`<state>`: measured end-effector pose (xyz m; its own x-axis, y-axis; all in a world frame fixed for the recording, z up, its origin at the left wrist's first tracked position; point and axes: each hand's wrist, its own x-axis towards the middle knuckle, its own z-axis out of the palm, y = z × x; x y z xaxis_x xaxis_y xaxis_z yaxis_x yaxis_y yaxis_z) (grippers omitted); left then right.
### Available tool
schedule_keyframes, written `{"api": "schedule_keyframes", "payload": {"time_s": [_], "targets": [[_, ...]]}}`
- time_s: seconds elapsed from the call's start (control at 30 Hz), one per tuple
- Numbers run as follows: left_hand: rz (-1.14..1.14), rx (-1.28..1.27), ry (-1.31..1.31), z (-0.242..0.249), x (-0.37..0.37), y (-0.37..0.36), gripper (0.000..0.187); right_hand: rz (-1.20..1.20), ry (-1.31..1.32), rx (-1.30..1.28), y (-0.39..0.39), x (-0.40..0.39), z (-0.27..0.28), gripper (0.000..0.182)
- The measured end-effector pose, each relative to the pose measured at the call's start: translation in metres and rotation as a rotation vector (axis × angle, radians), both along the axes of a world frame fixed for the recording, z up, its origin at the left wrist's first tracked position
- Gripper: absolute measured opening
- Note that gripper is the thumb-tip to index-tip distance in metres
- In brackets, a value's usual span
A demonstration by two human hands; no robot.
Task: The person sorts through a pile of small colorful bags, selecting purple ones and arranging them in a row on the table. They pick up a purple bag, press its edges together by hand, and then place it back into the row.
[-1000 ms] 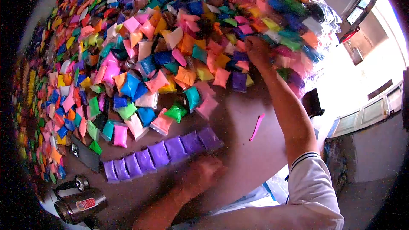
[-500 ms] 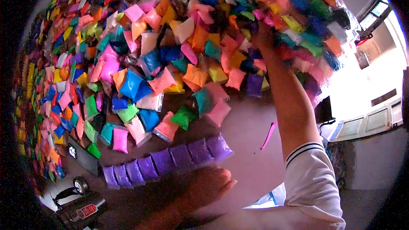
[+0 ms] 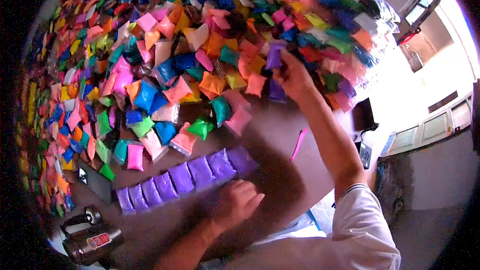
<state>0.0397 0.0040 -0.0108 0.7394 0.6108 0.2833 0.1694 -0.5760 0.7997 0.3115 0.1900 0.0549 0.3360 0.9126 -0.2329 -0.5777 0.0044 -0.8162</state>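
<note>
My right hand (image 3: 296, 76) is at the front of a large heap of colourful packets (image 3: 212, 85). Its fingers pinch a small purple packet (image 3: 275, 54), and a second purple packet (image 3: 277, 91) lies just below the hand. Closer to me, several purple packets (image 3: 181, 177) lie side by side in a slanting row on the table. My left hand (image 3: 240, 202) is just in front of this row, towards its right end. Its fingers are curled in with the thumb beside them, and nothing shows in them.
A pink strip (image 3: 299, 145) lies on the brown tabletop (image 3: 280, 165). At the left are a dark flat device (image 3: 95, 182) and a metal flask (image 3: 97, 242) with a red label. Clear plastic (image 3: 382, 25) edges the heap at the right.
My right hand has drawn back from deeper in the heap, bringing a purple packet into view. My left hand stays near the purple row. The whole view has shifted slightly.
</note>
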Motion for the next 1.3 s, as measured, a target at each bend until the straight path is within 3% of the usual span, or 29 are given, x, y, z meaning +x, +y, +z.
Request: {"api": "schedule_keyframes", "payload": {"time_s": [0.07, 0.13, 0.2, 0.33, 0.37, 0.4, 0.47, 0.53, 0.6, 0.67, 0.73, 0.83, 0.97, 1.03, 1.23, 1.3], "targets": [[0.079, -0.029, -0.048, -0.003, 0.002, -0.001, 0.028, 0.134, -0.311, 0.067, -0.035, -0.013, 0.003, 0.017], [0.072, -0.023, -0.068, 0.000, 0.001, 0.000, 0.030, 0.067, -0.284, -0.045, -0.054, -0.019, -0.003, 0.019], [0.038, -0.155, -0.061, 0.009, -0.001, 0.002, 0.032, 0.388, -0.380, 0.080, -0.089, -0.021, 0.000, 0.032], [0.082, -0.468, -0.054, 0.004, -0.008, -0.002, 0.034, 0.416, -0.583, 0.295, -0.144, -0.047, -0.011, 0.036], [0.082, -0.459, -0.163, -0.019, -0.008, -0.002, 0.037, 0.350, -0.533, 0.329, -0.161, -0.058, -0.014, 0.031], [0.086, -0.466, -0.156, -0.013, -0.005, -0.006, 0.037, 0.353, -0.524, 0.323, -0.173, -0.061, -0.020, 0.031], [0.279, -0.510, -0.407, 0.005, 0.005, -0.009, 0.041, 0.404, -0.568, 0.465, -0.194, -0.065, -0.037, 0.035], [0.301, -0.491, -0.356, -0.005, -0.001, -0.007, 0.042, 0.430, -0.455, 0.386, -0.211, -0.071, -0.033, 0.041], [0.312, -0.470, -0.309, -0.003, -0.008, -0.002, 0.043, 0.519, -0.590, 0.501, -0.222, -0.065, -0.035, 0.036], [0.104, -0.482, 0.139, 0.019, -0.014, 0.007, 0.044, 0.558, -0.579, 0.466, -0.228, -0.070, -0.040, 0.039], [0.119, -0.455, 0.117, 0.026, -0.009, 0.002, 0.041, 0.403, -0.343, 0.349, -0.233, -0.087, -0.050, 0.042], [0.106, -0.364, 0.090, 0.026, -0.004, -0.001, 0.038, 0.224, -0.239, 0.184, -0.238, -0.091, -0.046, 0.044], [0.128, -0.267, 0.039, 0.006, -0.001, -0.002, 0.032, 0.326, -0.348, -0.052, -0.242, -0.088, -0.049, 0.036], [0.111, -0.231, -0.002, 0.010, -0.001, -0.002, 0.032, 0.366, -0.361, -0.044, -0.243, -0.089, -0.048, 0.035], [0.032, -0.194, 0.207, 0.021, -0.005, -0.002, 0.031, 0.381, -0.282, 0.030, -0.248, -0.091, -0.059, 0.031], [0.088, -0.202, -0.006, 0.013, -0.002, -0.004, 0.030, 0.373, -0.289, 0.041, -0.248, -0.093, -0.058, 0.032]]}}
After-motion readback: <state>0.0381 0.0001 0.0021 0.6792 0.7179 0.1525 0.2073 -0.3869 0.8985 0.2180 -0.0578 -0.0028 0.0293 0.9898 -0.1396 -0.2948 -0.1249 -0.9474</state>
